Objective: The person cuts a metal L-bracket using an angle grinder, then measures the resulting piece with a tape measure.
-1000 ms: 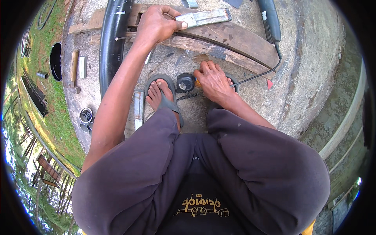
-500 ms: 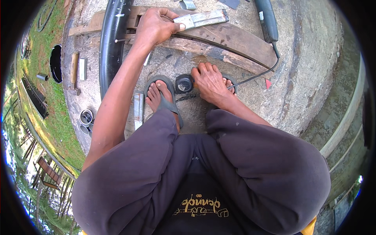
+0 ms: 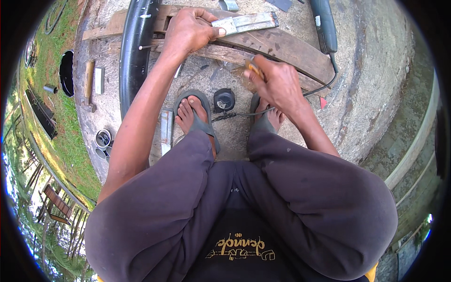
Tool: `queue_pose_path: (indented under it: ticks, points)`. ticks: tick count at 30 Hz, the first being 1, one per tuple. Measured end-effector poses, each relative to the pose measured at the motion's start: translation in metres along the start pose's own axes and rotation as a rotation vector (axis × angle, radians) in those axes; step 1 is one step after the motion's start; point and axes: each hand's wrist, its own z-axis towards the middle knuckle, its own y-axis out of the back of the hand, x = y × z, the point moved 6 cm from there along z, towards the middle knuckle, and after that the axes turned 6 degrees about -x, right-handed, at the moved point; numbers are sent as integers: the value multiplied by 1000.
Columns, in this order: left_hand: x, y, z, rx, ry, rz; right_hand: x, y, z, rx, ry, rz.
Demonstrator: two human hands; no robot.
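My left hand (image 3: 190,32), at the top, is closed on one end of a flat grey metal strip (image 3: 249,22), thumb over it. The strip lies across the weathered wooden planks (image 3: 286,49). My right hand (image 3: 279,82) is raised over the near plank edge, to the right of the strip's near side. Its fingers pinch a small yellow-orange piece (image 3: 253,69) whose exact kind is blurred and partly covered. On the ground between my sandalled feet sits a small round black case (image 3: 224,99).
A dark corded power tool (image 3: 324,28) lies at upper right, its cable running past my right foot. A thick black tube (image 3: 134,56) stands along my left forearm. Farther left are a hammer (image 3: 89,84), a short metal bar (image 3: 99,80) and round cans (image 3: 103,138).
My right hand has risen from beside the black case toward the planks, now with a yellow-orange piece in its fingers. The left hand still holds the strip, nearly unmoved.
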Motion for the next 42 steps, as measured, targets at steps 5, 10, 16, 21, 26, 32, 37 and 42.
queue_pose_path:
  ticks: [5, 10, 16, 21, 26, 32, 37, 42]
  points:
    - [6, 1, 0, -163, -51, 69, -4, 26, 32, -297, -80, 68]
    - [-3, -2, -10, -125, 16, 75, -1, 26, 48, -411, 29, 109]
    - [-3, -1, -8, -26, 89, 34, 5, 24, 65, -430, 74, -12]
    - [7, -6, -3, -14, 139, -58, 15, 20, 79, -454, 116, -30]
    - [7, -8, -4, -31, 143, -91, 16, 14, 89, -445, 113, -28]
    - [-5, -8, -8, 14, 181, -89, 19, 6, 82, -401, 110, -55]
    - [1, -2, -3, -17, 147, -17, 18, 4, 43, -108, 58, -44]
    - [-3, -9, -3, 18, 179, -79, 19, 35, 58, -238, -71, 90]
